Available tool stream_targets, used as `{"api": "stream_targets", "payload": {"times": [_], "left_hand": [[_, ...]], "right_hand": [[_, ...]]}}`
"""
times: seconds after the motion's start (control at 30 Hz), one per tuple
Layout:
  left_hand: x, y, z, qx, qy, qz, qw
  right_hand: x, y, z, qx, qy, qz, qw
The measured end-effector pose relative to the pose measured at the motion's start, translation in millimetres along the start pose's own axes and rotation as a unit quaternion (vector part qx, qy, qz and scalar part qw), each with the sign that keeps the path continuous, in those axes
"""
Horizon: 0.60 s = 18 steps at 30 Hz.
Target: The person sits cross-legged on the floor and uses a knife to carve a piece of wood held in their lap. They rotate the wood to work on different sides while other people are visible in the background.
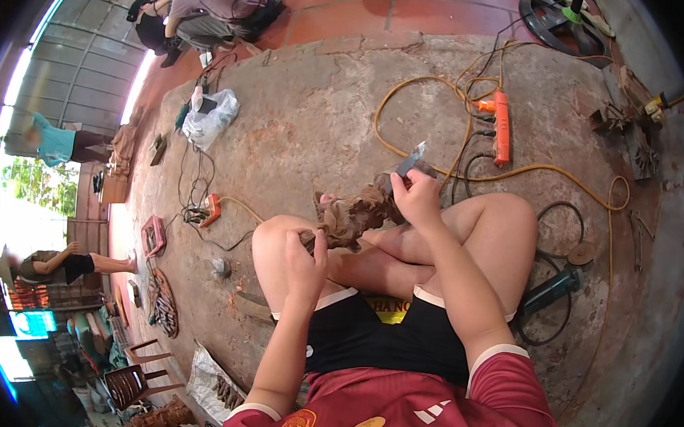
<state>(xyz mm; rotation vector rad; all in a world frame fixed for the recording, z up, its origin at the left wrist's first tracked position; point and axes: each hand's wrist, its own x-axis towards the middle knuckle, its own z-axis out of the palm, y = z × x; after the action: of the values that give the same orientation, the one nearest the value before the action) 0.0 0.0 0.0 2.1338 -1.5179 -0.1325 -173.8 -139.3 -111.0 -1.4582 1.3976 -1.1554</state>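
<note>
Brown carved piece (355, 218), gripped by the left hand (307, 265), likely for steadiness; the right hand (419, 199) pinches a grey flat tool (411, 161); an orange power strip (502, 129) lies toward the floor's (319, 93) far-right corner.

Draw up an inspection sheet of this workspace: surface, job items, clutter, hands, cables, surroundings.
Surface: worn, stained concrete floor.
Job items: brown carved piece, held up off the floor; flat-bladed tool.
Clutter: clear plastic bag and pink tray to the left; dark green power tool to the right.
Hands: left hand holds the carved piece's left end; right hand grips the flat-bladed tool.
Cables: yellow cable loops loosely near an orange power strip with plugs in it.
Surroundings: crouching person at upper left; brown chair at lower left.
</note>
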Motion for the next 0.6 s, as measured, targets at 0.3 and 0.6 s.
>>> {"api": "stream_targets", "payload": {"times": [0.3,0.6], "left_hand": [[7.8,-4.8,-7.2,-0.003,0.020,0.046,0.999],[1.8,-21.1,5.1,-0.051,0.022,0.048,0.997]], "right_hand": [[1.6,1.8,15.4,0.125,-0.088,0.106,0.982],[5.6,5.8,12.7,0.187,-0.160,0.138,0.959]]}}
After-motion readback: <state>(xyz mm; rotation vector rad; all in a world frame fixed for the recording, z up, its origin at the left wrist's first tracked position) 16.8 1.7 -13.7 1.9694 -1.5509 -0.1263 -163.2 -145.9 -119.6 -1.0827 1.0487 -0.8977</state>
